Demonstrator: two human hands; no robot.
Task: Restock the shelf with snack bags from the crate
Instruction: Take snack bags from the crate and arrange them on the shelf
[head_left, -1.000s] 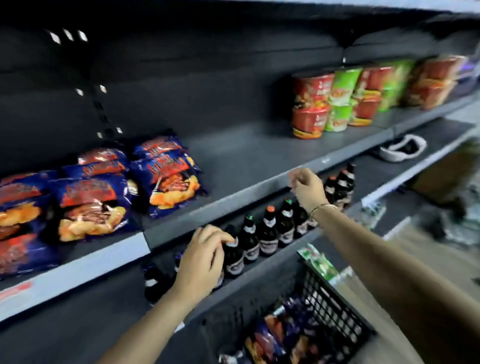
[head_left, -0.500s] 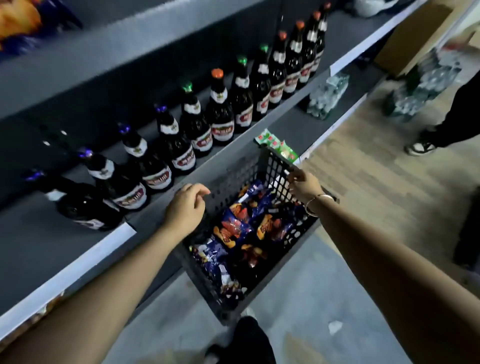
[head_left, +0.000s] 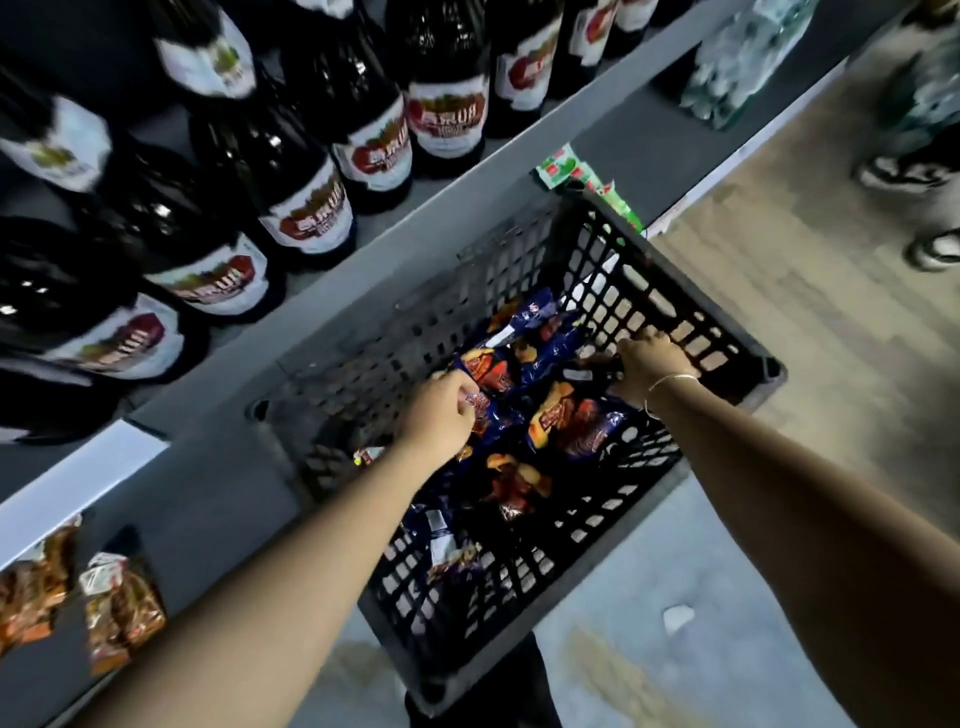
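- The fingertips of the left hand (head_left: 439, 415) are hidden among the snack bags (head_left: 524, 395) in the crate (head_left: 670, 291); whether a bag is gripped cannot be told.
- The fingers of the right hand (head_left: 647, 371) are curled down at the crate's far wall; what is held is blurred.
- The print on the bags is smeared.
- The bottles (head_left: 306, 202) on the shelf (head_left: 467, 182) behind the crate are cut off at the necks by the top edge.
- The packets (head_left: 122, 608) left of the crate are blurred, their labels unreadable.
- The shoes (head_left: 904, 174) right of the crate are cut off by the edge.
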